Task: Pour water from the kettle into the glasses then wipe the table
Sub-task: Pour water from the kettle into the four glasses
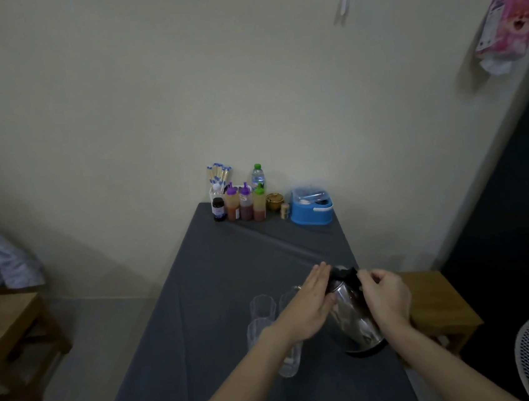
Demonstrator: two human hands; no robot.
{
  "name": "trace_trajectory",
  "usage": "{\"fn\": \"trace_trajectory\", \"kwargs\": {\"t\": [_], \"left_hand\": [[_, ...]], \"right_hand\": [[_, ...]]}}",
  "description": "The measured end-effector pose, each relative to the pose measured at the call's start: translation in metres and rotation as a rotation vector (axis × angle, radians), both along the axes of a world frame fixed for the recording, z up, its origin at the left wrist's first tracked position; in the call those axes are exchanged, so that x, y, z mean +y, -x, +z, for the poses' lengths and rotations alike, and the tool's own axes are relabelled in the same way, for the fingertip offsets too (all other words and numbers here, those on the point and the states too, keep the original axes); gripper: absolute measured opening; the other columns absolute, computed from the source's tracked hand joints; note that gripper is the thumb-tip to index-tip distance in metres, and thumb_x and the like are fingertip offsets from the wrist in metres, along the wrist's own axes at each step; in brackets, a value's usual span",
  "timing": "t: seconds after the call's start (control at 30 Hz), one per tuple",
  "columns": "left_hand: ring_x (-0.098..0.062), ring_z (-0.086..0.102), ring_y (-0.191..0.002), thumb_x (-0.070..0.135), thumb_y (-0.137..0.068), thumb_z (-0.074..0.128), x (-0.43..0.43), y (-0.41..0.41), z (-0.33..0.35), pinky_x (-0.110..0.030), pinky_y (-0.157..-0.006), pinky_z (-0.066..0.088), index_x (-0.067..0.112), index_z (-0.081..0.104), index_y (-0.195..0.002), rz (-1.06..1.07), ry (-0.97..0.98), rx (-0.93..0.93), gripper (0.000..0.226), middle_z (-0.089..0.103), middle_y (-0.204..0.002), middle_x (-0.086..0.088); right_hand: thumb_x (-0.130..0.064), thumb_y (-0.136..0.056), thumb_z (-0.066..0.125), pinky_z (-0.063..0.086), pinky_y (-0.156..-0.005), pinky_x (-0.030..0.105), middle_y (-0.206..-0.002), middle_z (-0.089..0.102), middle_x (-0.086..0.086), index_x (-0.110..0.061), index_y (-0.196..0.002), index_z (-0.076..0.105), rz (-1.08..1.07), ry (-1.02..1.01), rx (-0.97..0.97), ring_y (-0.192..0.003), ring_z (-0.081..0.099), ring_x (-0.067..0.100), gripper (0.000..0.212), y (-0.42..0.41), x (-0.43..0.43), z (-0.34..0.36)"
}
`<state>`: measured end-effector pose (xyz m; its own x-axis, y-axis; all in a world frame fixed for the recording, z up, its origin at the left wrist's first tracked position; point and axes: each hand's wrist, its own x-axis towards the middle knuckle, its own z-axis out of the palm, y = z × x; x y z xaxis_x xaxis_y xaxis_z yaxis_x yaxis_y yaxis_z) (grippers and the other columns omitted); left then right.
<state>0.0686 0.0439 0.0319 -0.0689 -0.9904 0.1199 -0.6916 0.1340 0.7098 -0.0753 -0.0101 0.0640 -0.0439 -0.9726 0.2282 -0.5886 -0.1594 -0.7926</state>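
Kettle (353, 315), both hands on it, labels unreadable

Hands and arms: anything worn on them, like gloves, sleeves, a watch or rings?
Nothing that shows. The left hand and right hand are bare, without gloves. Both forearms are bare to the frame edge, with no sleeves, watch or bands. No rings are visible, though the picture is dim.

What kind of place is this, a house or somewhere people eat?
Probably a small eatery, though it could be a home. The table holds sauce bottles, a holder of wrapped chopsticks and a blue box, like a noodle shop.
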Motion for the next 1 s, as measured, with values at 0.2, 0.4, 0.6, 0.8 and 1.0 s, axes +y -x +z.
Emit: {"fn": "trace_trajectory", "kwargs": {"t": [0.2,0.4,0.6,0.8,1.0], "left_hand": [[-0.004,-0.011,-0.141,0.038,-0.1,0.028,0.012,-0.015,0.007,-0.015,-0.113,-0.006,0.01,-0.003,-0.151,0.064,0.018,0.002,0.065,-0.005,-0.16,-0.002],[-0.011,-0.009,-0.146,0.026,-0.102,0.032,0.024,-0.023,0.003,-0.023,-0.117,-0.001,0.009,-0.004,-0.15,0.156,0.037,0.087,0.062,-0.005,-0.161,-0.004],[-0.011,-0.01,-0.146,0.024,-0.102,0.034,0.033,-0.026,-0.006,-0.021,-0.115,-0.001,0.01,-0.005,-0.15,0.212,0.018,0.216,0.064,-0.005,-0.161,-0.004],[-0.011,-0.013,-0.145,0.025,-0.101,0.036,0.037,-0.029,-0.01,-0.024,-0.116,-0.003,0.012,-0.009,-0.15,0.238,-0.015,0.338,0.068,-0.012,-0.16,-0.002],[-0.009,-0.016,-0.143,0.023,-0.102,0.035,0.04,-0.029,-0.014,-0.022,-0.114,-0.005,0.013,-0.012,-0.15,0.243,-0.005,0.384,0.068,-0.016,-0.159,-0.001]], "right_hand": [[-0.019,-0.089,0.059,0.032,-0.047,0.027,-0.048,0.051,0.001,-0.015,-0.05,0.052,0.098,0.018,-0.019,-0.05,0.049,0.014,0.039,-0.021,0.007,0.015],[-0.02,-0.089,0.06,0.032,-0.047,0.024,-0.052,0.057,0.002,-0.013,-0.057,0.061,0.207,0.025,0.054,-0.052,0.053,0.014,0.033,-0.041,0.003,0.017],[-0.029,-0.085,0.059,0.045,-0.052,0.028,-0.053,0.061,0.0,-0.013,-0.055,0.063,0.255,0.094,0.244,-0.056,0.058,0.014,0.034,-0.057,-0.003,0.021],[-0.032,-0.083,0.059,0.051,-0.057,0.037,-0.053,0.06,-0.003,-0.018,-0.054,0.061,0.374,0.121,0.375,-0.056,0.058,0.013,0.032,-0.067,-0.012,0.024],[-0.032,-0.081,0.061,0.048,-0.055,0.033,-0.051,0.058,-0.002,-0.02,-0.051,0.057,0.411,0.153,0.464,-0.055,0.056,0.014,0.032,-0.076,-0.016,0.028]]}}
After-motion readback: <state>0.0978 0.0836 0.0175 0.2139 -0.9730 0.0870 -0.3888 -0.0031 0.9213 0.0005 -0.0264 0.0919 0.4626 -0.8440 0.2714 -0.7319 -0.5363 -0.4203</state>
